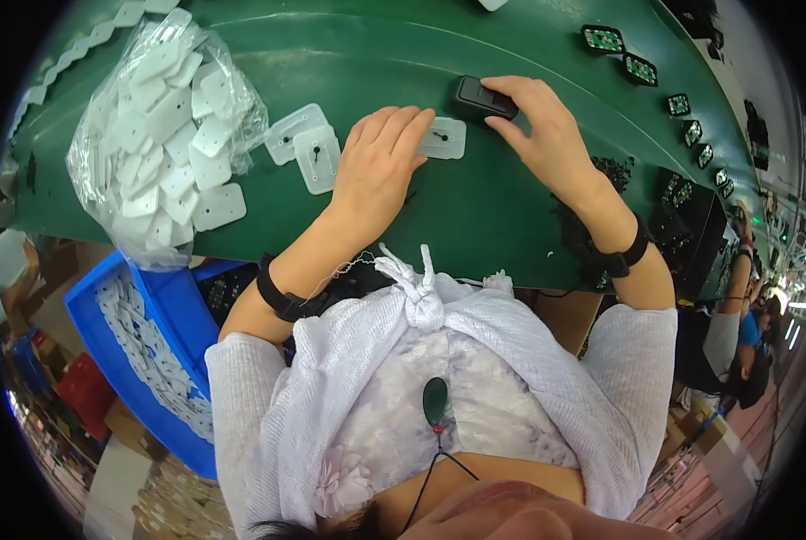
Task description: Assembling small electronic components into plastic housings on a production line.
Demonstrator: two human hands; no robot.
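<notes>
My right hand (547,130) grips a small black plastic case (484,97) by its right end, thumb on the near side and fingers on the far side. The case rests on the green table. Beside it, my left hand (378,166) lies palm down with its fingers stretched out, covering the left end of a white rounded plate (454,139). A small black piece shows in the middle of that plate. Two similar plates, a nearer one (317,160) overlapping another (286,135), lie just left of my left hand. Under its palm, the view is hidden.
A clear bag (79,153) heaped with white plates stands at the left. Below the table edge is a blue bin (88,306) of white pieces. Black housings with green circuit boards (604,39) line the right side. Small black parts (612,171) lie near my right forearm.
</notes>
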